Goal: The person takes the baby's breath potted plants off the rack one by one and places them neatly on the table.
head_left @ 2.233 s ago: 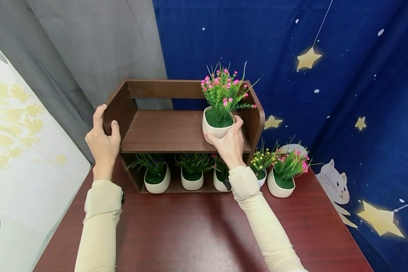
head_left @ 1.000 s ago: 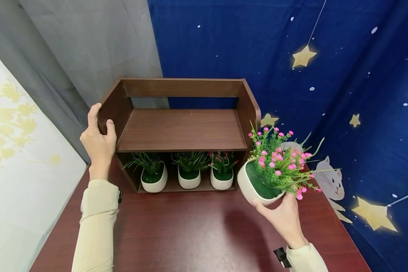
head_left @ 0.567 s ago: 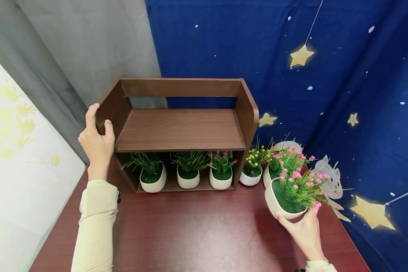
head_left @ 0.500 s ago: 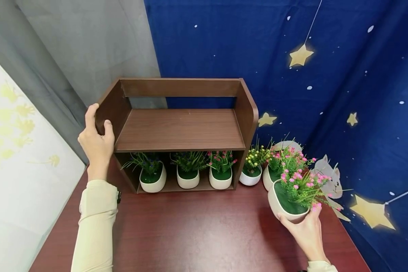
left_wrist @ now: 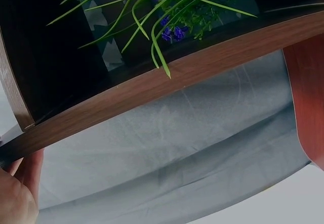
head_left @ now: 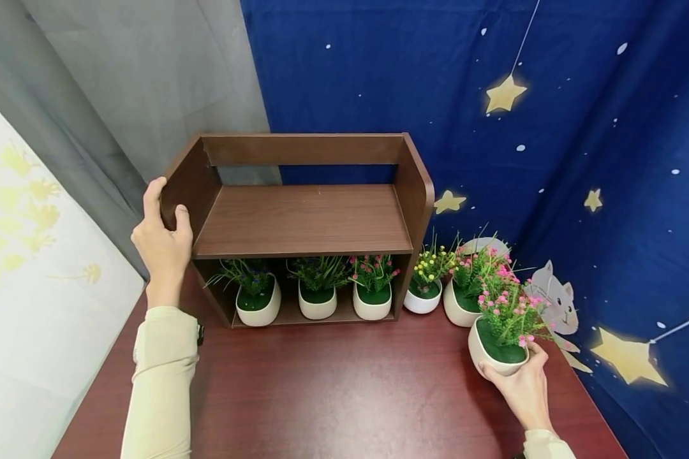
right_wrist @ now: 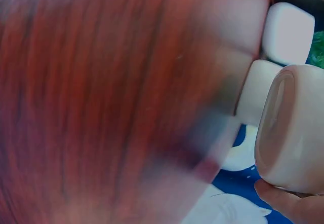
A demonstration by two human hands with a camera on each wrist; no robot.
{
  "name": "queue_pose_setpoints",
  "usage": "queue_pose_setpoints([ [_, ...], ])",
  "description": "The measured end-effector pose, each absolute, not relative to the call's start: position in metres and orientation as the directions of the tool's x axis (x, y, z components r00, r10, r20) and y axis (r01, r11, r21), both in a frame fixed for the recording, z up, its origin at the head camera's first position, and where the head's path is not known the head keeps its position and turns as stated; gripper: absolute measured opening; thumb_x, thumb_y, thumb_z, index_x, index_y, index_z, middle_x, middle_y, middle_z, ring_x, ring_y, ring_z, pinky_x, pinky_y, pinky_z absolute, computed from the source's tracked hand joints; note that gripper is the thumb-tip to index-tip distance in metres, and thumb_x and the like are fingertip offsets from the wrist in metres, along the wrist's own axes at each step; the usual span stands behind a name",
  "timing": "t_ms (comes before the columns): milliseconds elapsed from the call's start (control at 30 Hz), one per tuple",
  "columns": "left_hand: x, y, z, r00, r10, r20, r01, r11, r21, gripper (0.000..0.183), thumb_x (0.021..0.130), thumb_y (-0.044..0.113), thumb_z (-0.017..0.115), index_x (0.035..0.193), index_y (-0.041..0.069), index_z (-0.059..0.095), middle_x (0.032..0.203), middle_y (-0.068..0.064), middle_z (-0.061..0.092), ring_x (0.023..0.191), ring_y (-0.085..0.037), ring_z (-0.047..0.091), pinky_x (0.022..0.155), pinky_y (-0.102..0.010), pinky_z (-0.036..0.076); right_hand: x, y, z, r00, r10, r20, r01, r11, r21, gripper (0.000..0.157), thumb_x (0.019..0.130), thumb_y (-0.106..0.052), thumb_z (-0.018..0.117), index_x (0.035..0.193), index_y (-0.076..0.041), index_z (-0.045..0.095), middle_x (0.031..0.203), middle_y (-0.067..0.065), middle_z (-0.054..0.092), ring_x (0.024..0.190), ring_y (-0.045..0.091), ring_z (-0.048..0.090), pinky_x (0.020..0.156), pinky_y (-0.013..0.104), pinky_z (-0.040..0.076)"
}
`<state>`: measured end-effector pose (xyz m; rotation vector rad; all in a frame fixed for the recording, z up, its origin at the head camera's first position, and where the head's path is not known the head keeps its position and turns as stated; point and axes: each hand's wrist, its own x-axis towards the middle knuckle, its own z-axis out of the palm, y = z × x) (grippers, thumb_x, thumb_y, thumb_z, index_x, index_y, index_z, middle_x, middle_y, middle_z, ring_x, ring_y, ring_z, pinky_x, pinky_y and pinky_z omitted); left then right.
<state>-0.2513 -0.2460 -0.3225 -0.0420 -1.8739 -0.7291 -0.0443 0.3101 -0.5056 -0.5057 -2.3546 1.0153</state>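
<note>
My left hand (head_left: 162,245) grips the left side panel of a brown two-tier shelf (head_left: 310,220); in the left wrist view its fingers (left_wrist: 33,176) lie against the panel's outer face. At the right of the table, my right hand (head_left: 519,386) holds a white potted plant with pink flowers (head_left: 479,349) by its pot, thumb at the near side. The right wrist view shows the underside of this pot (right_wrist: 298,127), raised off the table. Behind it stands another pink-flowered potted plant (head_left: 458,308), with a yellow-flowered one (head_left: 422,301) beside the shelf.
The lower tier holds three potted plants: one purple-flowered (head_left: 258,309), a dark-flowered one (head_left: 318,305) and one with pink-red flowers (head_left: 372,306). The dark red table (head_left: 321,389) extends in front. A grey curtain (head_left: 149,76) and a blue star-patterned curtain (head_left: 344,83) hang behind.
My right hand has taken the pink-flowered plant off the upper shelf and carried it right and down beside the other pots, becoming more upright lately. The left hand has kept its hold.
</note>
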Motion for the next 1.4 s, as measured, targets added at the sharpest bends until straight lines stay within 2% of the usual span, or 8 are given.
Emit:
queue_pose_setpoints([
  [267, -0.239, -0.235, -0.311, -0.42, -0.308, 0.854, 0.365, 0.804, 0.47, 0.043, 0.085, 0.011, 0.054, 0.128, 0.019, 0.054, 0.111, -0.006, 0.066, 0.049, -0.004, 0.014, 0.05, -0.036, 0.02, -0.052, 0.325, -0.516, -0.782, 0.521, 0.343, 0.124, 0.669, -0.733, 0.094, 0.053, -0.009, 0.086, 0.124, 0.008, 0.027, 0.109, 0.032, 0.045, 0.093, 0.046, 0.049, 0.078, 0.05, 0.034],
  [433, -0.239, -0.235, -0.312, -0.424, -0.313, 0.85, 0.357, 0.804, 0.475, 0.043, 0.085, 0.012, 0.054, 0.128, 0.019, 0.054, 0.11, -0.006, 0.066, 0.049, -0.002, 0.014, 0.05, -0.036, 0.021, -0.058, 0.328, -0.515, -0.793, 0.522, 0.314, 0.139, 0.657, -0.741, 0.093, 0.055, -0.01, 0.085, 0.123, 0.009, 0.026, 0.113, 0.03, 0.042, 0.095, 0.045, 0.049, 0.08, 0.049, 0.034],
  [700, -0.238, -0.233, -0.311, -0.415, -0.312, 0.855, 0.36, 0.806, 0.47, 0.042, 0.085, 0.01, 0.054, 0.127, 0.017, 0.054, 0.11, -0.009, 0.066, 0.048, -0.011, 0.02, 0.05, -0.036, 0.022, -0.068, 0.334, -0.52, -0.799, 0.532, 0.279, 0.164, 0.64, -0.75, 0.093, 0.057, -0.013, 0.085, 0.123, 0.008, 0.024, 0.115, 0.028, 0.039, 0.096, 0.044, 0.048, 0.082, 0.049, 0.033],
  [833, -0.249, -0.241, -0.32, -0.42, -0.312, 0.852, 0.351, 0.81, 0.469, 0.043, 0.086, 0.014, 0.054, 0.128, 0.019, 0.053, 0.109, -0.006, 0.067, 0.048, -0.012, 0.022, 0.05, -0.035, 0.022, -0.071, 0.339, -0.524, -0.799, 0.54, 0.264, 0.181, 0.634, -0.752, 0.093, 0.058, -0.014, 0.085, 0.124, 0.008, 0.023, 0.116, 0.028, 0.038, 0.096, 0.045, 0.047, 0.083, 0.049, 0.033],
  [1133, -0.257, -0.249, -0.326, -0.428, -0.308, 0.85, 0.344, 0.814, 0.468, 0.044, 0.087, 0.019, 0.052, 0.13, 0.025, 0.052, 0.108, -0.005, 0.067, 0.048, -0.025, 0.027, 0.05, -0.035, 0.022, -0.083, 0.35, -0.528, -0.803, 0.538, 0.257, 0.181, 0.63, -0.755, 0.093, 0.06, -0.016, 0.084, 0.125, 0.008, 0.021, 0.115, 0.031, 0.036, 0.098, 0.048, 0.046, 0.086, 0.051, 0.032],
  [1400, -0.257, -0.248, -0.325, -0.424, -0.307, 0.852, 0.348, 0.814, 0.466, 0.044, 0.087, 0.019, 0.052, 0.13, 0.025, 0.052, 0.108, -0.004, 0.067, 0.048, -0.026, 0.025, 0.05, -0.036, 0.021, -0.099, 0.356, -0.528, -0.815, 0.515, 0.266, 0.155, 0.636, -0.756, 0.093, 0.061, -0.016, 0.083, 0.125, 0.008, 0.02, 0.119, 0.031, 0.034, 0.101, 0.047, 0.043, 0.087, 0.051, 0.031],
])
